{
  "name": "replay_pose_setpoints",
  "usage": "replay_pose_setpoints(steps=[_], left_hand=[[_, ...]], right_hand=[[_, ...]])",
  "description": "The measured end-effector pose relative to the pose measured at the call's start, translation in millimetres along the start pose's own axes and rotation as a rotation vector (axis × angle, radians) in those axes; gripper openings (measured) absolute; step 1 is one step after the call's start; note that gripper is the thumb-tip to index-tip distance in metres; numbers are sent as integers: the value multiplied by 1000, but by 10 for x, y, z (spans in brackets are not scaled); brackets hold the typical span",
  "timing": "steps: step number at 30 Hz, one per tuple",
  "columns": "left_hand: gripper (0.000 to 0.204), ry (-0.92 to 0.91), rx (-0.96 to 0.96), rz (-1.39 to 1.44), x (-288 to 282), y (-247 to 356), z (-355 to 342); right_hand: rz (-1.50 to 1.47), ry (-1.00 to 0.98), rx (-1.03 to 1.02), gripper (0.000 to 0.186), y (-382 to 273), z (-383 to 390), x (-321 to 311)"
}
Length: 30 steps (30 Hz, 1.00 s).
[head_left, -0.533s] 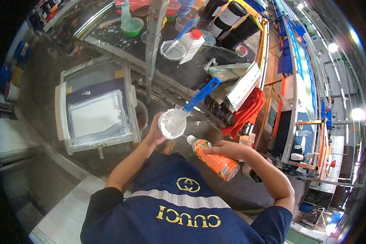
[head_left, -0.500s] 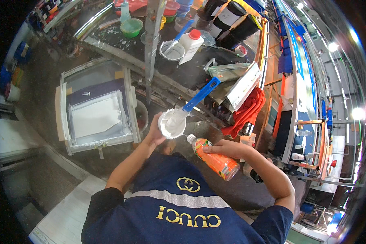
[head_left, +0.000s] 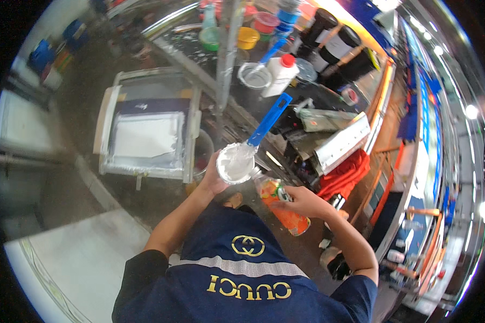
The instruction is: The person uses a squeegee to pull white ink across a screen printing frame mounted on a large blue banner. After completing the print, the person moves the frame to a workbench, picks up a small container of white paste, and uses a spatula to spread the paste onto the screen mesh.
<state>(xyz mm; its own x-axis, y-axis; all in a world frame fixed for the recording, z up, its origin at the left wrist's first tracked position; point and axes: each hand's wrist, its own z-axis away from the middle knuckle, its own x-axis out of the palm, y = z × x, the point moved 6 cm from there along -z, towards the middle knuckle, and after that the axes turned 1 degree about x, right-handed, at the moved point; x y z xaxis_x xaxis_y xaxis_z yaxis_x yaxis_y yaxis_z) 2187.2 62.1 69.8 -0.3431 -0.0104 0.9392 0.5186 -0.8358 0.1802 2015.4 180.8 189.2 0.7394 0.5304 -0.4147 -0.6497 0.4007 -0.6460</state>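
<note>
In mid-frame, the left grip point(head_left: 214, 180) clasps a round tub point(head_left: 234, 182) of creamy white paste point(head_left: 234, 160), the right grip point(head_left: 308, 203) a cylindrical orange bottle point(head_left: 291, 217).

On the far table point(head_left: 250, 102), a red-capped white jug point(head_left: 278, 81) stands just right of a tub point(head_left: 256, 83) with a blue-handled tool point(head_left: 274, 50) in it. Beyond them I spot a yellow bowl point(head_left: 248, 39) and a green bowl point(head_left: 209, 40); black canisters point(head_left: 344, 40) crowd the right. Nearer, a red cloth point(head_left: 345, 175) lies bunched right, a screen-printing frame point(head_left: 192, 140) left.
</note>
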Motion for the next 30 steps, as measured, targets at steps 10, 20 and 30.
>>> replay_pose_setpoints(steps=[10, 20, 30], left_hand=[[46, 267, 239, 191, -139, 161, 855], [53, 209, 201, 77, -235, 199, 1137], [49, 102, -30, -205, -190, 185, 967]], right_hand=[[-376, 1009, -452, 56, 579, -1597, -1151], [-441, 1438, -67, 75, 508, -1698, -1072], [-1096, 695, -800, 51, -1466, -182, 394]])
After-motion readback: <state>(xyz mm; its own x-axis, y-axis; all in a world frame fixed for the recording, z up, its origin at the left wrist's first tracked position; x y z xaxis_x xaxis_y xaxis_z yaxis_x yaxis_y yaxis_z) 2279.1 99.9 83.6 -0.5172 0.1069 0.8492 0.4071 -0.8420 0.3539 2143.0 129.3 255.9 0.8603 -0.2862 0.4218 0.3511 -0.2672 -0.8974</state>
